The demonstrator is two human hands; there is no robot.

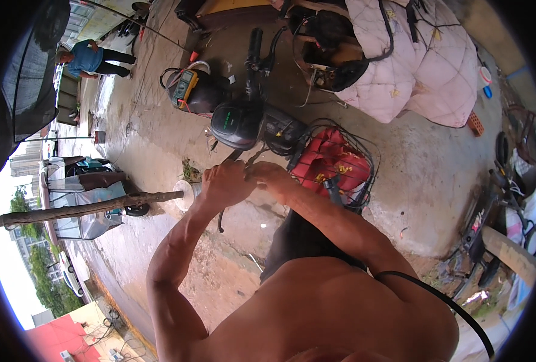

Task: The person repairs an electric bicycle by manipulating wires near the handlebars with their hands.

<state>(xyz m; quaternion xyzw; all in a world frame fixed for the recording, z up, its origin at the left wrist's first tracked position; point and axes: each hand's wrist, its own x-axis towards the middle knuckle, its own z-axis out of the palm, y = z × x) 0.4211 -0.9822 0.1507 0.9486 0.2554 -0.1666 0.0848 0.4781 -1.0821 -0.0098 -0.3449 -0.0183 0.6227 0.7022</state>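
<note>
My left hand (222,184) and my right hand (274,176) meet just below the black front housing (237,123) of an electric scooter, close to thin cables (248,158) that run down from it. The left hand's fingers are curled around something small and dark; a thin black lever or cable (221,220) hangs below it. The right hand's fingers pinch at the same spot, and what they grip is hidden. The scooter's handlebar grip (254,45) points away from me. Beside my right forearm sits a wire basket (340,163) holding a red bag.
A yellow multimeter (186,84) rests on a dark bag to the left of the scooter. A pink quilted cover (418,60) drapes another vehicle at the upper right. A person in a blue shirt (87,59) bends over at the far left. A tree trunk (81,208) crosses the concrete ground.
</note>
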